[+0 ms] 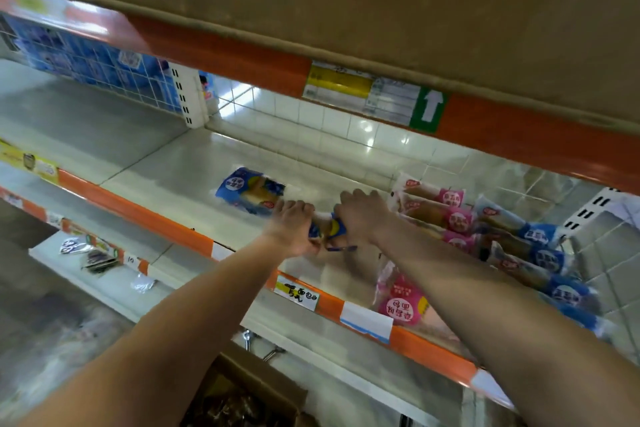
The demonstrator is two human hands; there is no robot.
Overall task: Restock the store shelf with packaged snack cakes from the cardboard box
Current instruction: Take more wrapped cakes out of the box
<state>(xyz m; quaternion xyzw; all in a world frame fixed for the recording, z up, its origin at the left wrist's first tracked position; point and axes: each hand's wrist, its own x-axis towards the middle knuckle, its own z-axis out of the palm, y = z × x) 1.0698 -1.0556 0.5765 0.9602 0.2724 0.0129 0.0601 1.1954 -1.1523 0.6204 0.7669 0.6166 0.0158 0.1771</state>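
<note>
Blue, mid-placement: gripping pack (pixel 331 228) with left hand (pixel 293 227) and right hand (pixel 363 215), close together, on shelf (pixel 166 180). Next: set beside row (pixel 450 217), let go, back to box (pixel 258 386).

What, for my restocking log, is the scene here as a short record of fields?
left hand: grips one end of the held packet
right hand: grips its other end
held packet: blue, at the middle shelf
loose packet: blue, lying alone left of the hands
pink packets: in rows right of the hands
blue packets: in rows further right
cardboard box: open, below the shelf
</note>
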